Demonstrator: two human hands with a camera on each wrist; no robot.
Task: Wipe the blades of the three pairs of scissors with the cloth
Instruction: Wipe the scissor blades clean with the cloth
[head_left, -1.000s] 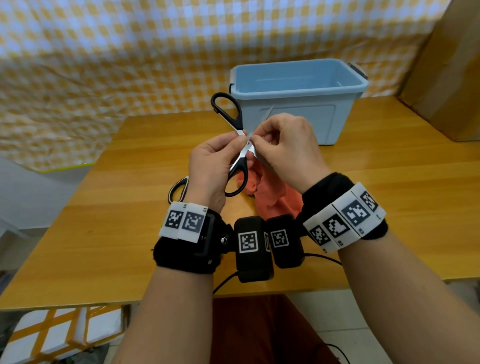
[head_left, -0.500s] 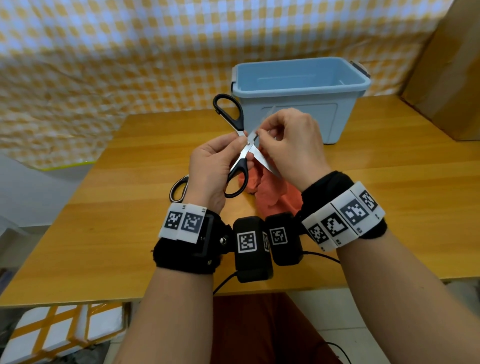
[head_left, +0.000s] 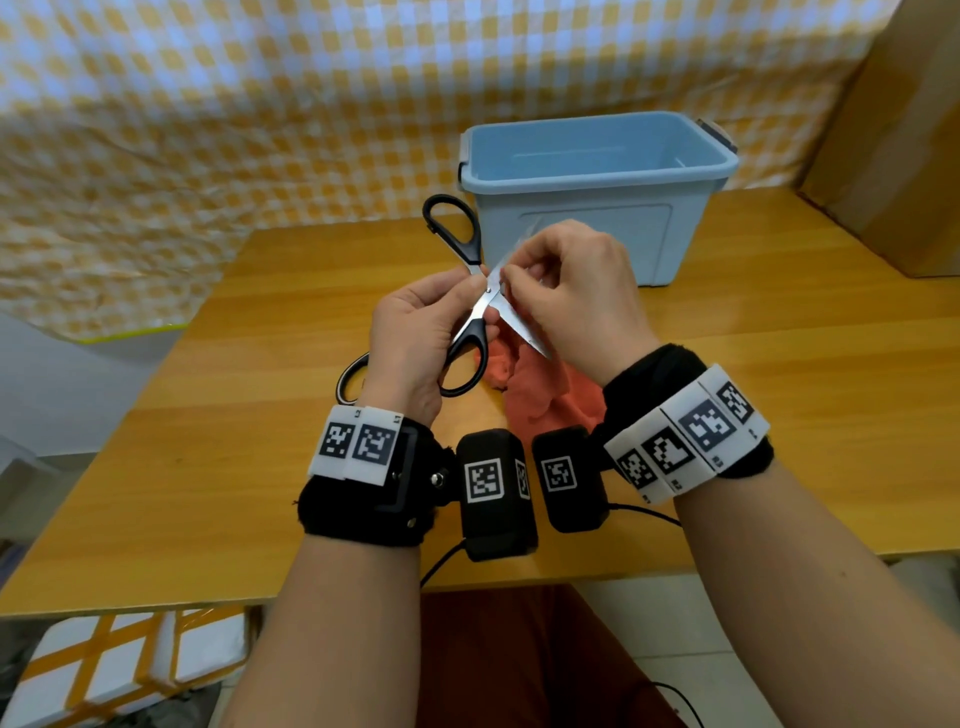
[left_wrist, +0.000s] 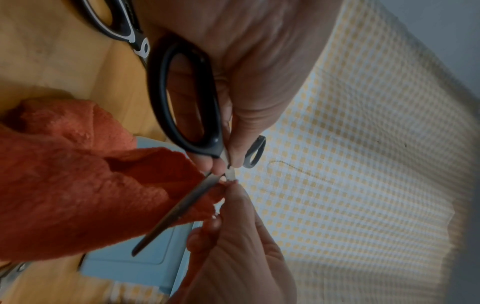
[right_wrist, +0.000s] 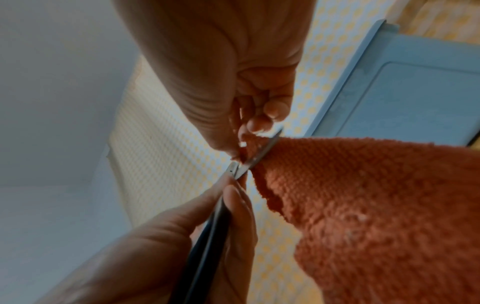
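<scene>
My left hand (head_left: 415, 338) pinches the scissors (head_left: 475, 291) at the pivot; my right hand (head_left: 576, 291) pinches the cloth (head_left: 545, 395) round the upper blade, right by the pivot. Head view: scissors are held open above the table (head_left: 208, 467), free blade pointing down over the cloth's hanging part. A second ago my right fingers sat at much the same spot, so I judge this a short stroke near the pivot, first pair only partly wiped. Second scissors (head_left: 350, 376) lie under my left wrist; third not visible here. Bin (head_left: 597, 171) is close behind the hands, so room is toward me.

Left wrist view: thumb and finger clamp the pivot, black loop (left_wrist: 187, 92) against the palm, cloth bunched beside the bare blade (left_wrist: 176, 209).

Right wrist view: fingertips (right_wrist: 259, 123) nip cloth onto the blade; bare edge just beside them, cut risk.
</scene>
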